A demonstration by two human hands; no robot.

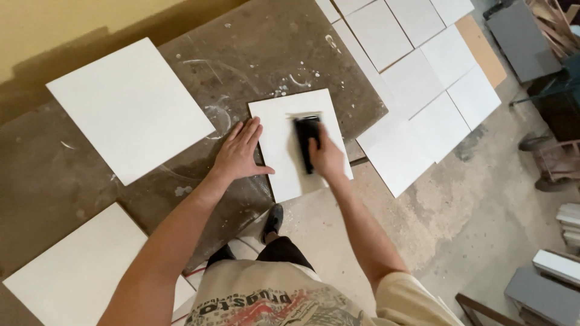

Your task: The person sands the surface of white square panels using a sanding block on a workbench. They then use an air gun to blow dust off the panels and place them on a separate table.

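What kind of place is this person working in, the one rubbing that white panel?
Probably a workshop or finishing area. The right hand rubs a black block over a white panel that the left hand steadies on a paint-spattered workbench; more white panels lie on the dusty concrete floor.

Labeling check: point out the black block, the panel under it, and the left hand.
black block (306, 140), head view, upper body
small white panel (279, 172), head view, bare left part
left hand (238, 154), head view, back of hand
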